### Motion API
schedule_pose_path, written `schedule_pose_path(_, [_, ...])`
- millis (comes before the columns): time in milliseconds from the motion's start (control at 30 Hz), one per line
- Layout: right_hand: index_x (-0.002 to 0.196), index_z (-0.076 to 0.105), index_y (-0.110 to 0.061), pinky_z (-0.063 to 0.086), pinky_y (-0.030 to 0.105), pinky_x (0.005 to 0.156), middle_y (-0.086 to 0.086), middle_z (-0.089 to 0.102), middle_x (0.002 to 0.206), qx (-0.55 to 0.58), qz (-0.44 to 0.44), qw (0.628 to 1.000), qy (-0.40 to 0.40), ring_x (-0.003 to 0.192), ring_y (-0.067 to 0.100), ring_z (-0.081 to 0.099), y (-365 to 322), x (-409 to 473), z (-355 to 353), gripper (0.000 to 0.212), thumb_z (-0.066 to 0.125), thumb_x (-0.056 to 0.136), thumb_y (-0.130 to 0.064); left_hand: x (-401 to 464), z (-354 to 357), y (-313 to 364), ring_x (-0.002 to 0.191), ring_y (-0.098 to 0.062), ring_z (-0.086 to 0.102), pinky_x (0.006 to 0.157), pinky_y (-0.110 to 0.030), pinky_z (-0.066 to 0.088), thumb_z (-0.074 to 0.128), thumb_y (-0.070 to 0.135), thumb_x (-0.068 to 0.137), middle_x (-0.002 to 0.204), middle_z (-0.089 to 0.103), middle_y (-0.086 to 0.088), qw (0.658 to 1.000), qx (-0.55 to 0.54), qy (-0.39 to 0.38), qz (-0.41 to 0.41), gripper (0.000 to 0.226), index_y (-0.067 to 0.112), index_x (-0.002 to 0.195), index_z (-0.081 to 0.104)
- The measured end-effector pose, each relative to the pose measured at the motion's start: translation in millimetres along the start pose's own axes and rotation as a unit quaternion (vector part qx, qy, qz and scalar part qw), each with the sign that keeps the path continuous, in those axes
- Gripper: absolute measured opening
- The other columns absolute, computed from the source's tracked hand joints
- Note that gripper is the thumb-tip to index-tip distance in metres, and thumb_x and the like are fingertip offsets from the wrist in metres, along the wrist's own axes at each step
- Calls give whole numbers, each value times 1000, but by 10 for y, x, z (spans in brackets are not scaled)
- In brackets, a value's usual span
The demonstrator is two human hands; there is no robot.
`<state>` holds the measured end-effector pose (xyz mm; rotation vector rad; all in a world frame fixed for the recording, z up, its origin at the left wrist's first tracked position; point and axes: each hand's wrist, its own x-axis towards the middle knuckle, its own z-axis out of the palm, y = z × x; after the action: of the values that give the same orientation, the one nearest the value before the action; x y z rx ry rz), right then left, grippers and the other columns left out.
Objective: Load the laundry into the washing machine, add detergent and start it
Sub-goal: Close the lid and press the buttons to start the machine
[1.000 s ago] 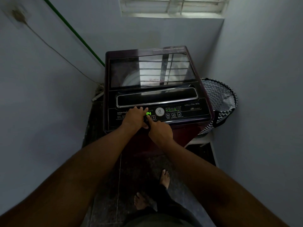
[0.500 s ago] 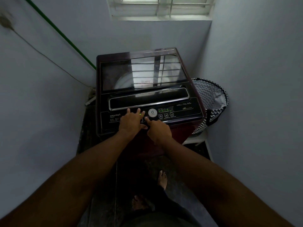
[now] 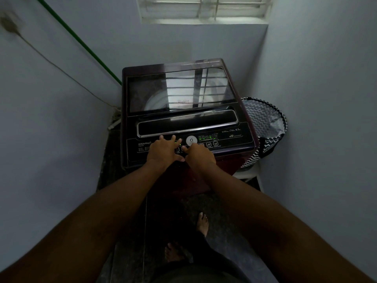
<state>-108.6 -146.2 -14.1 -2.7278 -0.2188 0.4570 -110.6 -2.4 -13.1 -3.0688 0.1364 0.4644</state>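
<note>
A dark maroon top-loading washing machine (image 3: 183, 94) stands in the corner with its glass lid closed. Its front control panel (image 3: 224, 139) shows lit green indicators. My left hand (image 3: 163, 150) lies flat on the panel's left half with fingers spread, covering the display. My right hand (image 3: 199, 155) is beside it, its other fingers curled, and its index finger presses a button just left of the round white badge. The laundry inside is hidden by reflections on the lid.
A black-and-white zigzag laundry basket (image 3: 265, 123) sits right of the machine on a white stool. Walls close in on both sides. A green pipe (image 3: 81, 43) and a cable run down the left wall. My bare feet (image 3: 202, 223) stand on the dark floor.
My hands stay on the panel; the right index finger slid slightly left and the left hand now covers the green display. The view shifted a little with my head.
</note>
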Motion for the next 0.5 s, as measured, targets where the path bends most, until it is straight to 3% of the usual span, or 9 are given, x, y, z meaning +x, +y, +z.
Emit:
schedule_pose_path(133, [104,62,-10,51,35,71,8,67,97,1,16,1000,4,80,21,61,-46,37,-66,23,58,93,-30,35,6,-6,141,-36,35,100,-48,46,61,73,77,158,33,3,1000,3,-6,0,90,36,152,28])
schedule_pose_path(233, [99,63,-12,53,38,72,5,64,91,-22,-13,1000,-4,83,24,64,-99,35,-75,34,63,89,-44,47,5,-5,135,-33,41,94,-44,49,59,74,77,155,37,3,1000,8,-3,-8,89,37,151,29])
schedule_pose_path(367, [107,62,-14,50,37,69,4,64,92,-50,-40,998,0,85,25,66,-174,55,-54,40,63,88,-49,-1,-44,27,136,-36,40,94,-46,48,55,66,87,156,35,-2,1000,21,-6,-2,77,34,152,27])
schedule_pose_path(433, [118,58,-17,53,41,75,5,67,101,-53,-55,997,1,88,26,66,-238,66,-61,36,59,92,-42,-46,-83,55,133,-39,44,95,-45,48,50,56,94,145,49,-13,1000,-6,5,-21,68,27,152,29])
schedule_pose_path(500, [121,56,-19,50,38,69,6,68,103,-59,-62,996,10,87,25,66,-279,83,-47,31,52,96,-37,-59,-74,57,129,-39,49,92,-45,49,44,48,98,127,61,-16,999,-27,26,-37,62,20,152,30])
